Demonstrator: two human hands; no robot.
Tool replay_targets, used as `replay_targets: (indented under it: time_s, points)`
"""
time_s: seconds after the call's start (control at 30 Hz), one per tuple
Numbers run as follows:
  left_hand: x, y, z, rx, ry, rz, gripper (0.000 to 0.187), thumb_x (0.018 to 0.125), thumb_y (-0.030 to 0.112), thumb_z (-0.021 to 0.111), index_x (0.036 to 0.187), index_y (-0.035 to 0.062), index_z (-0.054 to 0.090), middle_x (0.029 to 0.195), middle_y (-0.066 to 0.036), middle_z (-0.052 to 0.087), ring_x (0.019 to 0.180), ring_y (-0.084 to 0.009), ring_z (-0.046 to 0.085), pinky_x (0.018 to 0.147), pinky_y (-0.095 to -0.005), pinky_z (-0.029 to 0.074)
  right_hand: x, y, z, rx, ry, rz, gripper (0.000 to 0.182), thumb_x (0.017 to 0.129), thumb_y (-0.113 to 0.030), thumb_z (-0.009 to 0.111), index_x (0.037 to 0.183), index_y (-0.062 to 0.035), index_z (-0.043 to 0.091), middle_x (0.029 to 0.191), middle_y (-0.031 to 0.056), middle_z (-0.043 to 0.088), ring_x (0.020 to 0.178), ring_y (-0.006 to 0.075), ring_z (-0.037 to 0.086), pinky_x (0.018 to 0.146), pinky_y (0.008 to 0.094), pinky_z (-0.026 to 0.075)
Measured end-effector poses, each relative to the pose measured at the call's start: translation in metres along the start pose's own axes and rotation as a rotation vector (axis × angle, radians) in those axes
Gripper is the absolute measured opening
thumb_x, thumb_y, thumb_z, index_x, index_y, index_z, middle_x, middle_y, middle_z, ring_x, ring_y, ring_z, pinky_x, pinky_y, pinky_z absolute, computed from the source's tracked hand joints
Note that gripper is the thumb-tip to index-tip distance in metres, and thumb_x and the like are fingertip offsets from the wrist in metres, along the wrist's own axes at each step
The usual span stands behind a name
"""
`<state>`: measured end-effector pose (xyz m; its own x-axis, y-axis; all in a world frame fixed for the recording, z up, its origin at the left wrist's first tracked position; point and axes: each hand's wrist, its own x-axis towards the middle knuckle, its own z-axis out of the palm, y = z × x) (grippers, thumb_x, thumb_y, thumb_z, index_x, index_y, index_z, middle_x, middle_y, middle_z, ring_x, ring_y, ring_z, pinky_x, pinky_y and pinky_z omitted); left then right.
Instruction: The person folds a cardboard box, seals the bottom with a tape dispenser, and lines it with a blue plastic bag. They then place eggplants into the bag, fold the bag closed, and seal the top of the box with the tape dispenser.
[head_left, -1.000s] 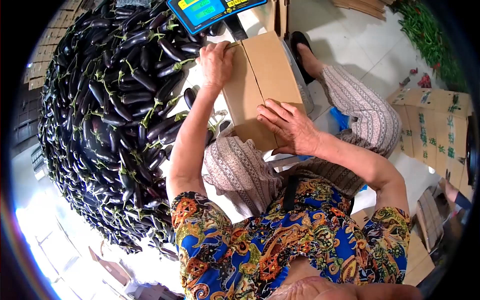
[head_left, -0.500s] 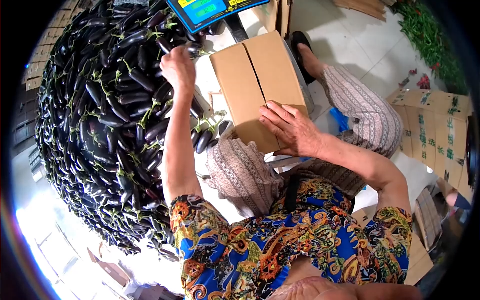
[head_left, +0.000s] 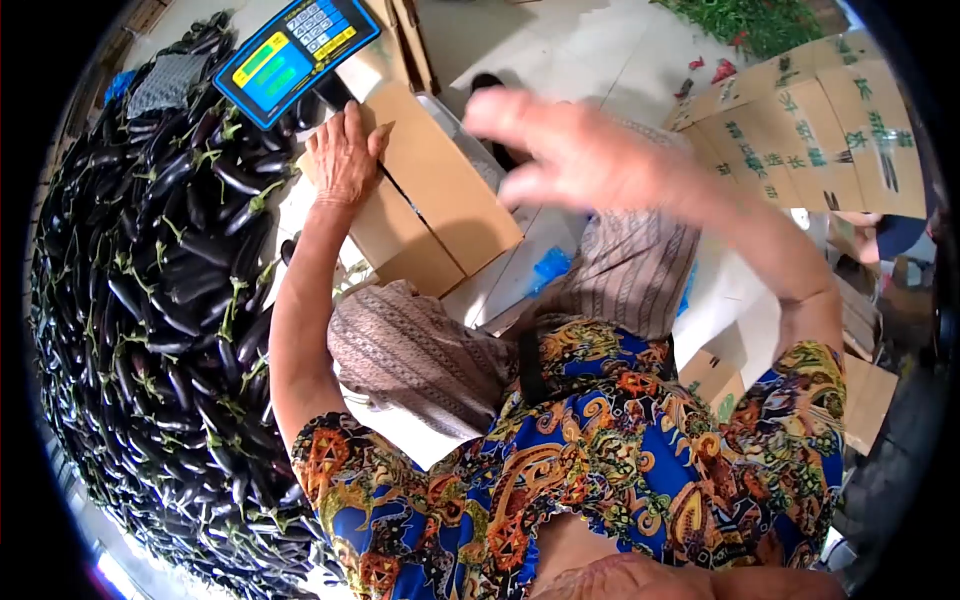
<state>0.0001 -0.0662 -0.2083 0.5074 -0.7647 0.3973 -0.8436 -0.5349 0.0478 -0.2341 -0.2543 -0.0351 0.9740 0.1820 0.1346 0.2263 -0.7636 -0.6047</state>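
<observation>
A closed brown cardboard box [head_left: 455, 205] sits before me, tilted in view, its two top flaps meeting at a dark seam. My left hand [head_left: 345, 158] lies on the box's far left part, fingers spread and nothing gripped. Raised to the right of the box, my right hand [head_left: 585, 150] is smeared by motion. Its fingers and thumb are apart, with nothing visible in them. Beyond the box stands the scale's blue display [head_left: 295, 58], with a lit screen and a keypad.
A large heap of eggplants [head_left: 165, 300] fills the left side. Printed cardboard [head_left: 810, 130] stands at the right. Green peppers [head_left: 755, 20] lie at the upper right. A blue plastic scrap [head_left: 550, 270] is on the floor near my patterned trousers [head_left: 415, 345].
My left hand has left the eggplants and come onto the box. My right hand has lifted off the box. The view has turned, and the box and display appear farther left.
</observation>
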Motion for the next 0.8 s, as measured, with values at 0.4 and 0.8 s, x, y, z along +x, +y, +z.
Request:
replay_targets:
  time_s: [0.4,0.8]
  points:
    - [0.019,0.004,-0.021,0.057,-0.121,-0.125,0.036,0.092,0.034,0.058,0.117,0.0087,0.055,0.102,-0.013,0.059,0.101,-0.0306,0.056,0.086,-0.0437,0.042,-0.167,0.273,0.000,-0.217,0.034,0.794,0.035,0.084,-0.032,0.064,0.102,-0.0022,0.061,0.090,0.0183,0.066,0.087,0.0345,0.063,0.082,0.0411,0.050]
    - [0.003,-0.005,-0.057,-0.067,-0.165,-0.146,0.037,0.085,0.022,0.065,0.118,0.0075,0.056,0.107,-0.013,0.060,0.102,-0.0332,0.056,0.089,-0.0438,0.042,-0.249,0.307,0.061,-0.554,-0.156,0.833,0.048,0.076,-0.003,0.059,0.124,-0.0089,0.057,0.120,0.0124,0.061,0.109,0.0342,0.057,0.095,0.0391,0.045]
